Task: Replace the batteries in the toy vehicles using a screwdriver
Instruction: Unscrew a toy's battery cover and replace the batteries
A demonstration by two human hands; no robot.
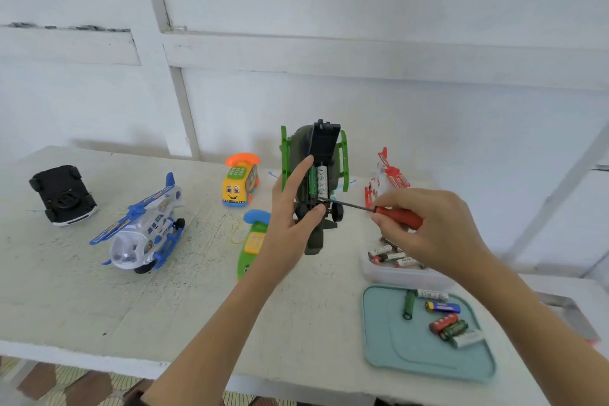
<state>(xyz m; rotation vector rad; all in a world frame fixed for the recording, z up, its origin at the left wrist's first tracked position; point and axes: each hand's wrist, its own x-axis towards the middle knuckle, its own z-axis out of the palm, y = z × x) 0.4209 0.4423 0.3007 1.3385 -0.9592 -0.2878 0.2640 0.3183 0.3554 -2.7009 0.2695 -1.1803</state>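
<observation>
While the left hand (296, 208) wraps its fingers and thumb around the dark green plastic toy helicopter (318, 184), holding it belly-up above the pale table (82, 300), the right hand (428, 224) pinches the red-handled screwdriver (398, 216), whose tip sits at the lower end of the open battery bay. Two cylindrical batteries (318, 183) lie inside, so prying them out looks to be the current step. Next comes a gentle levering motion, then a fresh cell from the clear plastic tub (405, 275).
</observation>
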